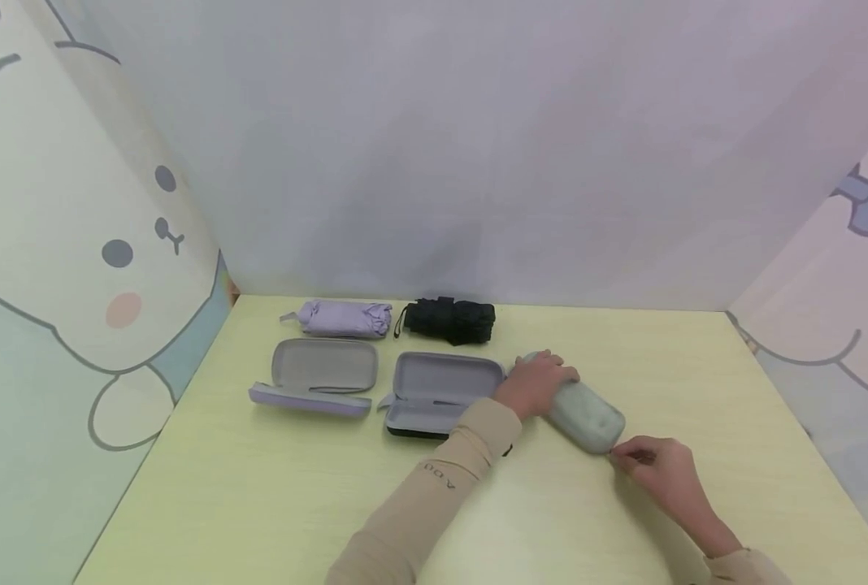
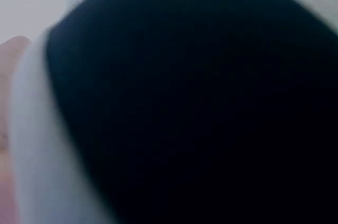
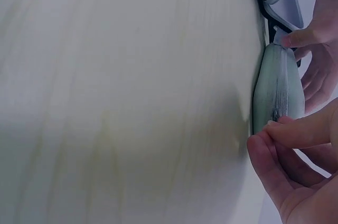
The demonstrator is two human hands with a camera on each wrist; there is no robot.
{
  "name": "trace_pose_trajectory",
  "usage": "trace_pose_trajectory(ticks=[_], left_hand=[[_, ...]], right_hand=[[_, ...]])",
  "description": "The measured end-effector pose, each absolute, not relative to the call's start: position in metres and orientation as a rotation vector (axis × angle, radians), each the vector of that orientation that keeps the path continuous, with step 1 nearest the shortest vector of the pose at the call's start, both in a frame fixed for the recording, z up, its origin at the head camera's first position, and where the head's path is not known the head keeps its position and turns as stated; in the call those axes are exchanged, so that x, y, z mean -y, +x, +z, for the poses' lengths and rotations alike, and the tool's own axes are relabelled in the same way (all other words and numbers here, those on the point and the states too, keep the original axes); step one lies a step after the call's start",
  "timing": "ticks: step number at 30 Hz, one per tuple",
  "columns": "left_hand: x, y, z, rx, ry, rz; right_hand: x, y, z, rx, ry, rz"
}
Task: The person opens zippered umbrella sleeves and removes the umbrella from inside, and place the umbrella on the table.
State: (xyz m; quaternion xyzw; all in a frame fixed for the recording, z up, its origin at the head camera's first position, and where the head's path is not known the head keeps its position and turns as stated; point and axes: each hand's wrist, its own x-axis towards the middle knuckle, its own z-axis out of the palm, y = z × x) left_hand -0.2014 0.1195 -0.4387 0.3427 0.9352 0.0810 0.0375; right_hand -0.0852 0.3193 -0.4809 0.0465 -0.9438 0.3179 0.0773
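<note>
A closed grey-green zip case [image 1: 588, 418] lies slantwise on the table, right of centre. My left hand [image 1: 539, 383] grips its far left end from above; the right wrist view shows the thumb at a pale tab [image 3: 280, 37] there. At the near right corner, my right hand [image 1: 661, 471] pinches the zipper pull between thumb and forefinger. The pull itself is mostly hidden by the fingertips. Along the side of the case runs the zipper [image 3: 281, 84]. A large dark shape fills most of the left wrist view, so the left hand's grip barely shows there.
An open black case [image 1: 444, 378] with grey lining stands just left of my left hand. Farther left is an open lilac case [image 1: 324, 366]. Behind them lie a folded lilac umbrella [image 1: 346, 318] and a folded black umbrella [image 1: 452, 320], near the back wall [image 1: 492, 162].
</note>
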Motion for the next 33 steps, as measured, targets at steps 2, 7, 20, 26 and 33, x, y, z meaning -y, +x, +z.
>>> trace_pose_trajectory(ticks=[2, 7, 20, 26, 33], left_hand=[[-0.117, -0.202, -0.439, -2.85, 1.057, 0.285], [-0.118, -0.201, -0.438, -2.846, 1.108, 0.275], [-0.117, -0.201, -0.441, -2.858, 0.929, 0.338], [-0.117, -0.204, -0.438, -2.852, 0.912, 0.322], [-0.117, -0.203, -0.437, -2.881, 0.872, 0.284]], right_hand=[[-0.321, -0.086, -0.48, 2.834, 0.136, 0.941], [-0.328, -0.083, -0.475, 2.869, 0.059, 0.879], [-0.335, -0.078, -0.477, 2.877, -0.002, 0.902], [-0.332, -0.073, -0.477, 2.823, -0.037, 0.97], [-0.322, -0.067, -0.481, 2.756, -0.069, 0.992]])
